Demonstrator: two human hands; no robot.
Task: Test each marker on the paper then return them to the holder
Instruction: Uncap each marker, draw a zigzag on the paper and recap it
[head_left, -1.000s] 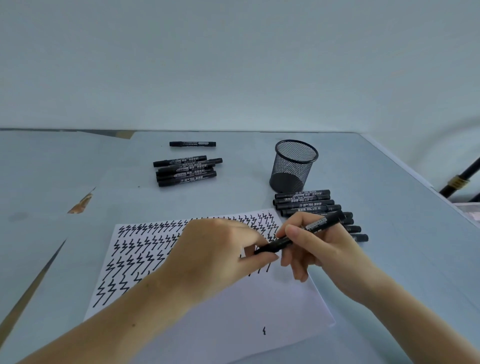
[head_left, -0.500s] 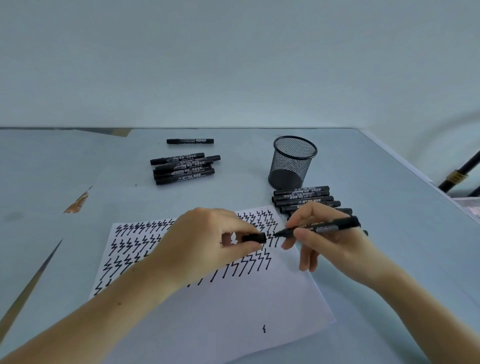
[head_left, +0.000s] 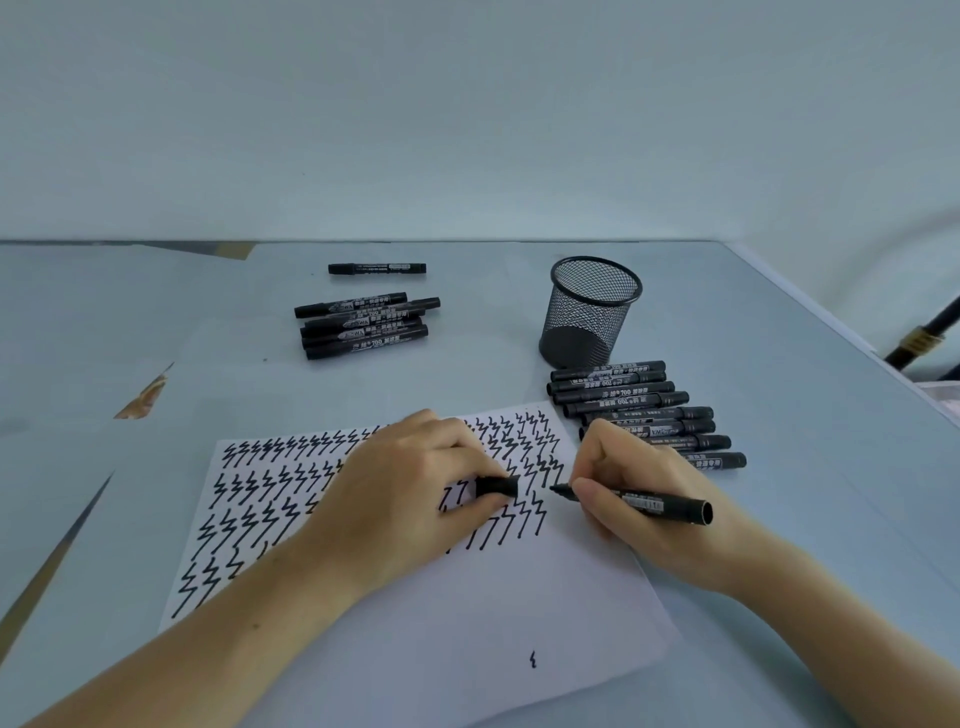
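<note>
My right hand (head_left: 644, 493) grips an uncapped black marker (head_left: 660, 504), its tip pointing left at the right edge of the zigzag rows on the white paper (head_left: 467, 623). Resting on the paper, my left hand (head_left: 410, 499) pinches the marker's black cap (head_left: 497, 486) between thumb and fingers. The black mesh holder (head_left: 589, 312) stands upright beyond the paper, with no markers showing in it. A row of several black markers (head_left: 639, 405) lies just in front of the holder, partly hidden by my right hand.
Another pile of several capped markers (head_left: 363, 325) lies at the back centre, with a single marker (head_left: 376, 268) behind it. The table's right edge (head_left: 831, 332) runs diagonally, a dark pole (head_left: 924, 332) beyond it. A chipped patch (head_left: 145, 395) marks the tabletop at left.
The cap came off the marker: my left hand pulled it away to the left. My right hand lowered the marker toward the paper, tip near the last zigzag.
</note>
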